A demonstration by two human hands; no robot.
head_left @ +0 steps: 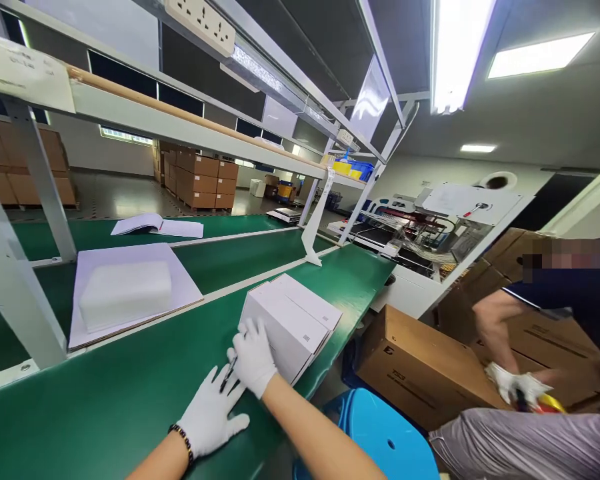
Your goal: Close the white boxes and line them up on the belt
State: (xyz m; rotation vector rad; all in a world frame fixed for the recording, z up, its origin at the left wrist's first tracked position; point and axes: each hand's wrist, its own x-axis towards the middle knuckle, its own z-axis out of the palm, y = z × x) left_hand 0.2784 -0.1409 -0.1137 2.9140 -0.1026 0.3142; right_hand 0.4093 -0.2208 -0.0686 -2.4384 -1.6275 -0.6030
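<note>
My right hand point(254, 359), in a white glove, holds a dark pen point(228, 375) that points down toward my left hand. Its fingers are against or just in front of the near side of the white boxes point(295, 313), which sit side by side on the green work surface point(180, 353). With fingers spread, my left hand point(213, 415) lies gloved on the green surface beside the pen, a beaded bracelet at its wrist. Part of the pen is hidden by my right fingers.
Beyond a rail, a white foam-like block point(126, 293) rests on a flat board point(180, 280), with an open booklet point(155, 227) behind. A blue stool point(380, 433) and a brown carton point(425, 373) stand right. A co-worker's gloved hands point(517, 387) hold something near the carton.
</note>
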